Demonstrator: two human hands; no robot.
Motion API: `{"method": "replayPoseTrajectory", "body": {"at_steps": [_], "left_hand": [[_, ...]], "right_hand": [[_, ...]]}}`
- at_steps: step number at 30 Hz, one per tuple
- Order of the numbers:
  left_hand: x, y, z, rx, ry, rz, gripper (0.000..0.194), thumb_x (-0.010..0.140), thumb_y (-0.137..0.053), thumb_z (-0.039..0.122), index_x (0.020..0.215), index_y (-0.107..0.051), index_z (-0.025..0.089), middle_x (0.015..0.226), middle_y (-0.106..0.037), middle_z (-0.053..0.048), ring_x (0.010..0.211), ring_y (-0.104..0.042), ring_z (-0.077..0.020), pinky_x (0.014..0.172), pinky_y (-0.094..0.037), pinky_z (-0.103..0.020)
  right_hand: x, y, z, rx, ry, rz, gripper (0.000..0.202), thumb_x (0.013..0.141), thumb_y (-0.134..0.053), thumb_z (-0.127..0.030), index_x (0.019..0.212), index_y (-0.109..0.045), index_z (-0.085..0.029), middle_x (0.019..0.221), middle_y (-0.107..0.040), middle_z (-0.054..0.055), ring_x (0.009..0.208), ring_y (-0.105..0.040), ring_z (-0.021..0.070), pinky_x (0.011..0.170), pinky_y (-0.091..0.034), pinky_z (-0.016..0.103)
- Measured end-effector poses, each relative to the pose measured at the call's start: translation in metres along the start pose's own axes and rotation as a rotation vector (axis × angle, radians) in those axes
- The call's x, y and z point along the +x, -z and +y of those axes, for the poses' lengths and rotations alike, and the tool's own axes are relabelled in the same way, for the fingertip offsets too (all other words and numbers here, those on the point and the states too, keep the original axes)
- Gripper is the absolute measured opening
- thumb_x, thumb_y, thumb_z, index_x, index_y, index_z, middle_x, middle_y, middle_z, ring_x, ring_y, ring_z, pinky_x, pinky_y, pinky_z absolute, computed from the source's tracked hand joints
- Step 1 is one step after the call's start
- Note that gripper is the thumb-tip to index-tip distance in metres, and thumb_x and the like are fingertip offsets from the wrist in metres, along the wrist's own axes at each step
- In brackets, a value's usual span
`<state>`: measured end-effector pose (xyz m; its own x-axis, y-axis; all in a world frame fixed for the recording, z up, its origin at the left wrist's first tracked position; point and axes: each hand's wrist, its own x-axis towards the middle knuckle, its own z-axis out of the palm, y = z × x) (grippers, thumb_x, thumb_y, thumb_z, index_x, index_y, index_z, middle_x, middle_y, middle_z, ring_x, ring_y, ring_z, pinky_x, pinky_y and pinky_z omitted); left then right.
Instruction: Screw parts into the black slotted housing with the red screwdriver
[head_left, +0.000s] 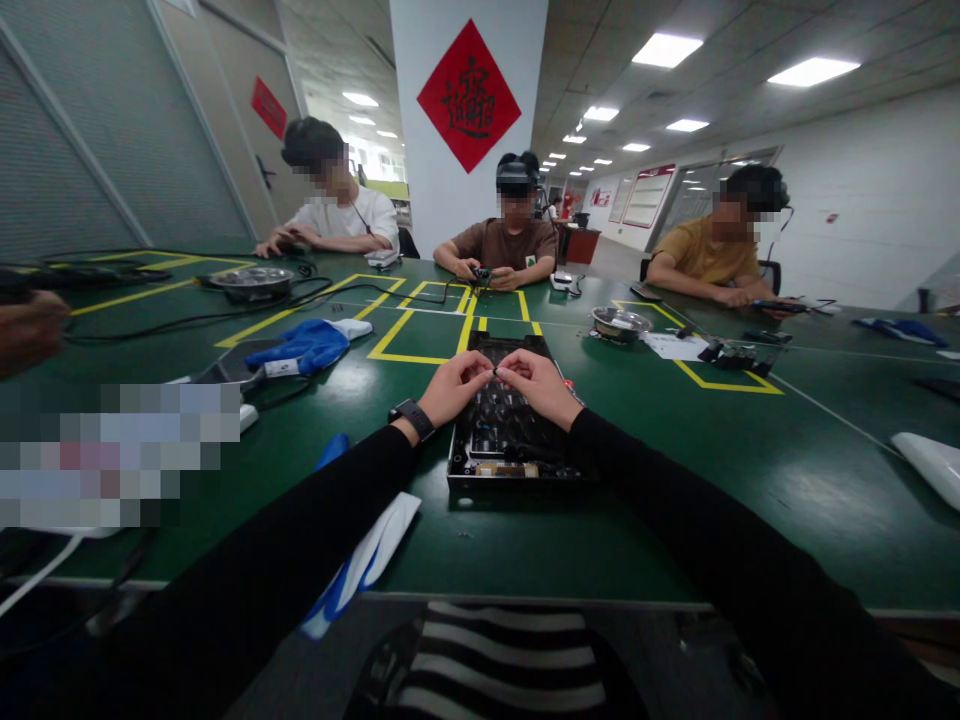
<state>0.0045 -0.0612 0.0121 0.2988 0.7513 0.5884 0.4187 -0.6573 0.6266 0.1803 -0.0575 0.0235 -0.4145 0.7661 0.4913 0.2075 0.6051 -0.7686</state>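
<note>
A black open-topped device [495,468] with dark parts inside lies on the green table near its front edge. Above its far half, my left hand [454,388] and my right hand [541,388] meet fingertip to fingertip. Both hands are closed in a pinch around a tiny dark piece [495,372], too small to name. A dark watch sits on my left wrist. Something small and red shows just beside my right hand.
Blue-and-white gloves lie left of the device [367,550] and farther back [307,345]. Metal bowls [259,282] [621,322], cables, yellow tape outlines and black parts [739,355] are on the table. Several people sit around it.
</note>
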Motion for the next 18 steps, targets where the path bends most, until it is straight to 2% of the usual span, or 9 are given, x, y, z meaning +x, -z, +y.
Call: {"method": "replayPoseTrajectory", "body": {"at_steps": [5,9,10,11,14,15,16,18], "left_hand": [[0.0,0.0,0.001,-0.022,0.025,-0.02,0.023,0.082,-0.045,0.036,0.088,-0.056,0.017,0.074,-0.054,0.0,0.066,-0.048,-0.0119,0.062,-0.039,-0.024],[-0.001,0.0,0.001,-0.028,0.009,-0.004,0.022,0.083,-0.044,0.033,0.092,-0.055,0.017,0.079,-0.056,-0.001,0.07,-0.05,-0.0126,0.066,-0.041,-0.025],[-0.001,0.0,0.001,-0.017,0.009,0.021,0.021,0.083,-0.043,0.032,0.093,-0.055,0.017,0.082,-0.056,-0.001,0.073,-0.051,-0.0129,0.068,-0.041,-0.025],[0.0,0.001,0.0,0.003,0.017,0.056,0.02,0.084,-0.042,0.03,0.093,-0.055,0.018,0.084,-0.057,-0.002,0.075,-0.051,-0.0132,0.07,-0.041,-0.026],[0.001,0.002,-0.004,0.074,0.074,0.189,0.019,0.084,-0.039,0.026,0.092,-0.054,0.018,0.087,-0.057,-0.002,0.079,-0.052,-0.0143,0.075,-0.041,-0.028],[0.002,0.002,-0.006,0.088,0.093,0.225,0.019,0.085,-0.037,0.025,0.092,-0.054,0.018,0.086,-0.057,-0.002,0.079,-0.052,-0.0146,0.075,-0.041,-0.028],[0.002,0.003,-0.008,0.095,0.106,0.25,0.019,0.085,-0.037,0.025,0.091,-0.054,0.018,0.086,-0.057,-0.002,0.08,-0.052,-0.0147,0.075,-0.041,-0.028],[0.003,0.003,-0.011,0.1,0.12,0.272,0.019,0.084,-0.037,0.025,0.089,-0.054,0.018,0.086,-0.057,-0.003,0.079,-0.052,-0.0149,0.074,-0.041,-0.028]], "right_hand": [[-0.002,-0.004,-0.003,0.084,-0.033,-0.067,0.014,0.079,-0.051,-0.03,0.082,-0.048,-0.016,0.07,-0.05,-0.002,0.058,-0.048,0.0091,0.057,-0.041,0.023],[0.003,0.003,-0.011,0.059,-0.028,-0.091,0.015,0.078,-0.052,-0.03,0.08,-0.05,-0.015,0.069,-0.047,-0.003,0.06,-0.044,0.0087,0.057,-0.037,0.022],[0.005,0.006,-0.016,0.042,-0.028,-0.159,0.016,0.077,-0.054,-0.03,0.079,-0.052,-0.015,0.069,-0.047,-0.003,0.06,-0.043,0.0086,0.058,-0.036,0.021],[0.008,0.009,-0.022,0.023,-0.036,-0.282,0.017,0.076,-0.056,-0.031,0.079,-0.054,-0.014,0.068,-0.047,-0.003,0.06,-0.042,0.0084,0.058,-0.034,0.021],[0.014,0.014,-0.045,-0.028,-0.079,-0.804,0.02,0.073,-0.061,-0.03,0.08,-0.061,-0.012,0.063,-0.048,-0.003,0.058,-0.039,0.0074,0.056,-0.031,0.02],[0.014,0.013,-0.052,-0.04,-0.087,-0.916,0.021,0.072,-0.062,-0.03,0.081,-0.062,-0.011,0.062,-0.048,-0.004,0.057,-0.038,0.007,0.056,-0.03,0.02],[0.014,0.011,-0.058,-0.047,-0.094,-0.984,0.021,0.071,-0.062,-0.029,0.082,-0.063,-0.011,0.062,-0.049,-0.004,0.057,-0.038,0.0066,0.056,-0.03,0.02],[0.012,0.003,-0.064,-0.052,-0.121,-1.028,0.018,0.072,-0.062,-0.025,0.081,-0.063,-0.01,0.064,-0.051,-0.003,0.057,-0.039,0.0062,0.056,-0.03,0.019]]}}
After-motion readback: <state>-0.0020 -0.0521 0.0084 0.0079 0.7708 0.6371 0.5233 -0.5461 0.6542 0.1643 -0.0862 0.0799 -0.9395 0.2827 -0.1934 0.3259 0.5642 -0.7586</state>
